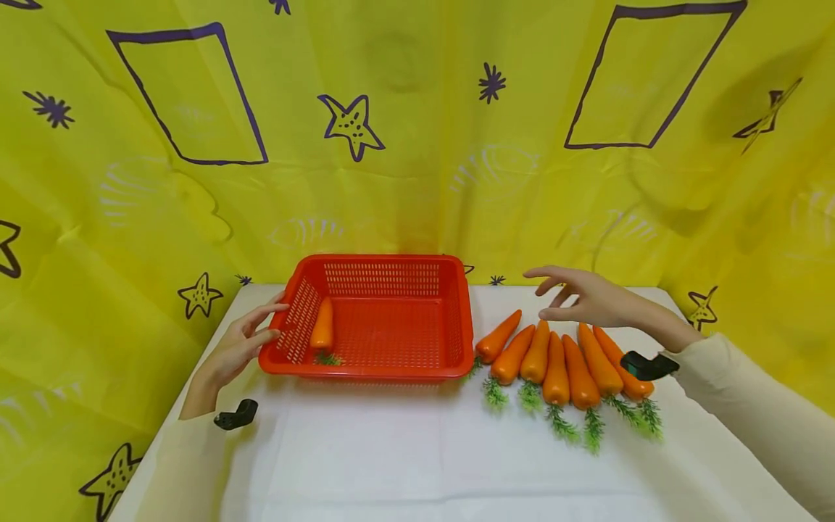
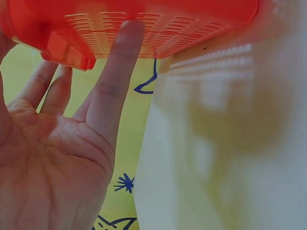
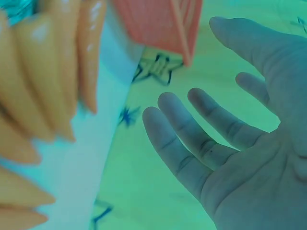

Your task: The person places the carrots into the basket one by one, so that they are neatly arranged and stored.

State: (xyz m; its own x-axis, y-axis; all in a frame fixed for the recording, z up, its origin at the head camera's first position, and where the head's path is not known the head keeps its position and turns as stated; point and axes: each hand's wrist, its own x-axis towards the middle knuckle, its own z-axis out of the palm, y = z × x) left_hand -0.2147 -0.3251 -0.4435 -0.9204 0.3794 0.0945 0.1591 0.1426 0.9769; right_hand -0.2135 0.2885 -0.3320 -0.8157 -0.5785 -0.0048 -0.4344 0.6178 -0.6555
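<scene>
Your left hand (image 1: 238, 348) rests against the left outer wall of the red basket (image 1: 378, 268), fingers straight and spread; in the left wrist view one fingertip (image 2: 127, 36) touches the slotted side just under the rim, and the hand grips nothing. The basket stands on the white table (image 1: 391, 449), toward the far edge and left of centre. One carrot (image 1: 322, 325) lies inside it along the left wall, tip pointing far, green top (image 1: 326, 358) toward the near wall.

Your right hand (image 1: 583, 297) hovers palm down above the far tips of a row of seven carrots (image 1: 556, 359), fingers extended and loosely spread, holding nothing; the right wrist view shows the open palm (image 3: 249, 163) apart from the carrot tips (image 3: 53, 96). The row lies on the table just right of the basket, the carrots side by side and touching, tips far, green tops near. The leftmost carrot (image 1: 499, 335) slants toward the basket's near right corner.

A black wrist mount (image 1: 236, 415) shows at your left wrist and another (image 1: 646, 365) at your right, the latter over the rightmost carrots. A yellow cloth (image 1: 417, 145) printed with purple stars and outlines hangs behind and to both sides of the table.
</scene>
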